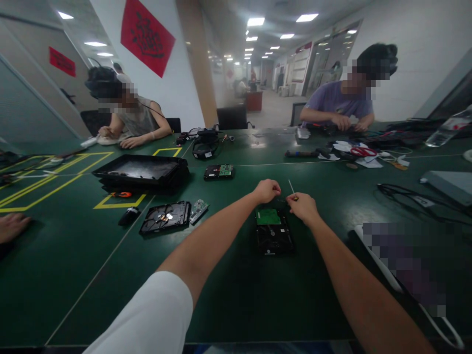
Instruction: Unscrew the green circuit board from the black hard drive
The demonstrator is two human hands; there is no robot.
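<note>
The hard drive (275,236) is seen lying flat on the table, just below both hands, its green circuit board (268,217) at the far end. Nothing is pressed on it, so it could be nudged sideways if weight is put on the tool. The left hand (266,191) is held past the drive's far edge, fingers curled shut with the tips pressed together; whether something is pinched there cannot be told. The right hand (303,206) is pinched around a thin tool (292,188), its shaft angled up and away. A slip is judged the main risk: the tip could be dragged across the board, and any small part could be lost on the dark surface.

The room is long, white-walled and lit by ceiling panels (255,21). The green table (236,305) is marked with yellow lines. Two people are seated across it. A black tray (142,169), an opened drive (164,216) and a loose board (199,210) are spread at left.
</note>
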